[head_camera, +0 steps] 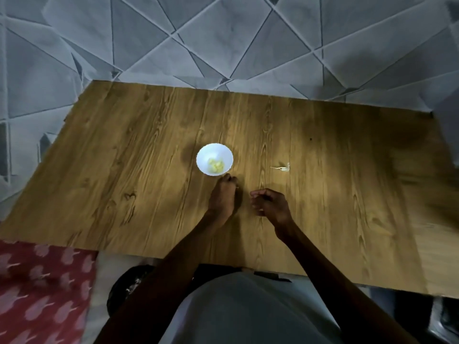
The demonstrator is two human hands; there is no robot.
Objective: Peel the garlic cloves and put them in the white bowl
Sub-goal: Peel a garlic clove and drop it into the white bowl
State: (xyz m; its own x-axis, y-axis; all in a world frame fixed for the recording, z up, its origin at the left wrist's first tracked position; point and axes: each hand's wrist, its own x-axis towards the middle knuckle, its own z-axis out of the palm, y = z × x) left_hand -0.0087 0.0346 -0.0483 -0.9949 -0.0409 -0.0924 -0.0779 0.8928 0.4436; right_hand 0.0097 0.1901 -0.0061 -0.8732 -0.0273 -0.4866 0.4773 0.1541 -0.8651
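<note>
A small white bowl (214, 151) stands mid-table with several peeled yellowish garlic cloves (216, 166) inside. My left hand (223, 194) lies just below the bowl's near rim, fingertips bunched together on the wood. A thin pale sliver of garlic peel (238, 187) shows at those fingertips. My right hand (269, 202) rests on the table a little to the right, its fingers loosely curled with nothing visible in them. A dry garlic stem with a scrap of skin (283, 168) lies on the table to the right of the bowl.
The wooden table (124, 157) sits over a grey geometric-patterned floor (223, 40). A red patterned cloth (42, 289) lies at the lower left, beside a dark bin or bag (126, 286) under the table's near edge.
</note>
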